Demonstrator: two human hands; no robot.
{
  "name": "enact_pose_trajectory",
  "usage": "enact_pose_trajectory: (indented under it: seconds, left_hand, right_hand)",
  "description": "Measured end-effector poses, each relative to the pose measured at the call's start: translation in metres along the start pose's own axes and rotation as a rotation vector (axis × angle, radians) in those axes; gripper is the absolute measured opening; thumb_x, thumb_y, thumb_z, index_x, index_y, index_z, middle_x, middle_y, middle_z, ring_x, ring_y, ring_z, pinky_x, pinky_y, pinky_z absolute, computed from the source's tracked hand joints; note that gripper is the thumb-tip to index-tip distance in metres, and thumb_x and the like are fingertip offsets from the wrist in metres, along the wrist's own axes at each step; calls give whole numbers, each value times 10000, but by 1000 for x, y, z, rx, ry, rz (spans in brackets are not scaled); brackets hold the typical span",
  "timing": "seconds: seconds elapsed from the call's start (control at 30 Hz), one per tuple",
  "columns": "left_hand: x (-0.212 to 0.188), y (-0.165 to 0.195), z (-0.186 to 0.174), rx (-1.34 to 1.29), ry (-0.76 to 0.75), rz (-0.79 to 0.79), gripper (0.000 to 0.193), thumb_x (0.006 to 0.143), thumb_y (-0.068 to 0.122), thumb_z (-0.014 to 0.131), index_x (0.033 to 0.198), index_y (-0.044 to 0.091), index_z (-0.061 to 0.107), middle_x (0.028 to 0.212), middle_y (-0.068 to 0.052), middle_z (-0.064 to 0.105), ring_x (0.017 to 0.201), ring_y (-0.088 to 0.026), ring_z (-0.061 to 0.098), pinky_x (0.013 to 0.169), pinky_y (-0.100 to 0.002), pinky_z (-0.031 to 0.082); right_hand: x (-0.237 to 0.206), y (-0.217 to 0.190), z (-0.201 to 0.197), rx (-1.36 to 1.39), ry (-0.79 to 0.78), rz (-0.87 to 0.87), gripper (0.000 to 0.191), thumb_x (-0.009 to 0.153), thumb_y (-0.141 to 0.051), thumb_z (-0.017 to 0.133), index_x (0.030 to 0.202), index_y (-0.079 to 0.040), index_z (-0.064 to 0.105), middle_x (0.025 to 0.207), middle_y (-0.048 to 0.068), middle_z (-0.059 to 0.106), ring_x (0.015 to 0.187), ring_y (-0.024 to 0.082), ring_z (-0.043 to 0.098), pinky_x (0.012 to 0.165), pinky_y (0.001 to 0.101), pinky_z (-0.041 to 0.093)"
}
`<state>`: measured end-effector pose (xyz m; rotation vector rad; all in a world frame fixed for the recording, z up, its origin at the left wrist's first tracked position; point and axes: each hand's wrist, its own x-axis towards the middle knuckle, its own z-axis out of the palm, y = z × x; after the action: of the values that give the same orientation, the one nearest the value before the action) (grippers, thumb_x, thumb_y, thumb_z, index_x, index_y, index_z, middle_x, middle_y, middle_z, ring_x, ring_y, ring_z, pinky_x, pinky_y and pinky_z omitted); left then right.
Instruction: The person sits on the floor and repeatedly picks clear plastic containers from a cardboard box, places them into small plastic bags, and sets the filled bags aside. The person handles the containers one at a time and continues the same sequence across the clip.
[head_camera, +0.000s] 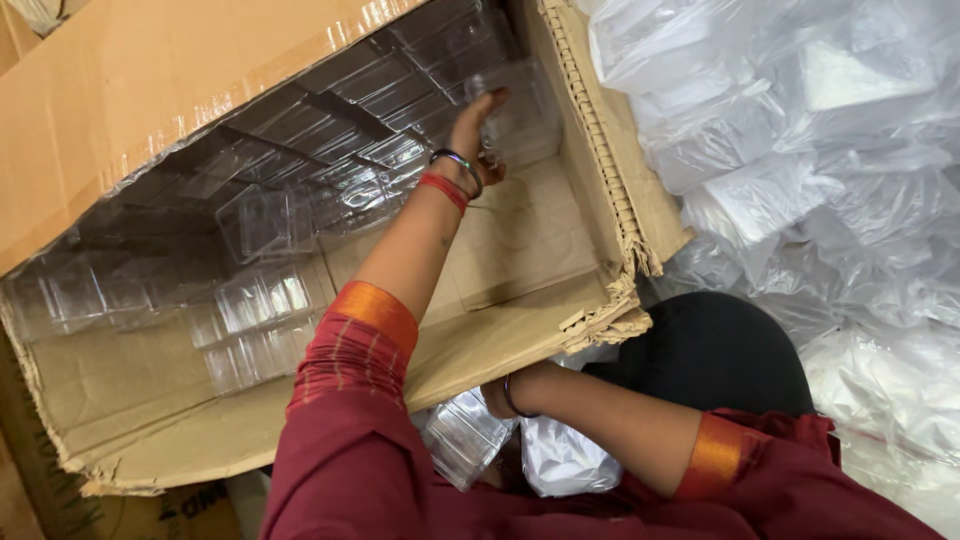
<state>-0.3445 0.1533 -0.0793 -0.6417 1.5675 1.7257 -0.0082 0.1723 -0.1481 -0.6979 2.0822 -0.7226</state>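
We begin with the big cardboard box (130, 90), lying open on its side so that its mouth faces us, its torn lower flap (520, 330) spread beneath our arms. Beside it, filling the right of the view, sits a heap of clear plastic bags (800, 150) stuffed with more pale packaging. Inside the box, stacks of clear plastic containers (300, 200) stand in rows against the back wall, with a few more lying lower down towards the left. A black rounded thing (710, 350) shows just right of the torn flap; we cannot make out what it is.

Our left hand (478, 135) is stretched deep into the box, a red thread and dark bangles at the wrist, its fingers closed on one clear container (520, 120) at the right end of the upper row, close to the box's right wall. Our right hand (497, 397) is tucked under the edge of the lower flap, mostly hidden, so we cannot tell whether it grips anything. Just below it lie a clear plastic tray (465, 440) and a small crumpled plastic bag (560, 460).
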Motion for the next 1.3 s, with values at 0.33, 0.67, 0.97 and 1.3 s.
enact_pose_trajectory:
  seconds: [0.33, 0.67, 0.97, 1.3]
  left_hand:
    - [-351, 8, -51, -250, -616, 337, 817, 904, 379, 808, 1539, 87, 383, 1456, -173, 546, 1334, -326, 563, 1090, -536, 508]
    - [-437, -240, -77, -545, 118, 419, 576, 934, 96, 712, 1435, -24, 454, 1206, -95, 623, 1120, -234, 605, 933, -410, 519]
    - [-411, -251, -53, -453, 302, 634, 726, 916, 137, 691, 1539, 56, 328, 1470, -142, 487, 1370, -249, 459, 1147, -407, 356]
    - [-322, -52, -225, 721, 936, 1113, 619, 947, 302, 826, 1470, 124, 547, 1490, -100, 613, 1383, -261, 575, 1252, -430, 456]
  right_hand:
    - [-39, -32, -78, -156, 101, 42, 719, 775, -211, 594, 1483, -149, 486, 1525, 198, 455, 1342, 381, 429, 1113, 473, 313]
    - [-45, -29, -99, -464, -209, 170, 443, 852, -338, 560, 1152, -71, 746, 1240, 186, 691, 1113, 350, 672, 979, 457, 517]
    - [-49, -9, -95, -500, -237, 236, 396, 827, -279, 572, 1072, -53, 787, 1191, 175, 722, 1080, 343, 696, 977, 437, 523]
    - [-43, -29, -111, -437, -250, 297, 383, 866, -251, 528, 1099, -77, 777, 1226, 167, 718, 1115, 320, 694, 993, 424, 522]
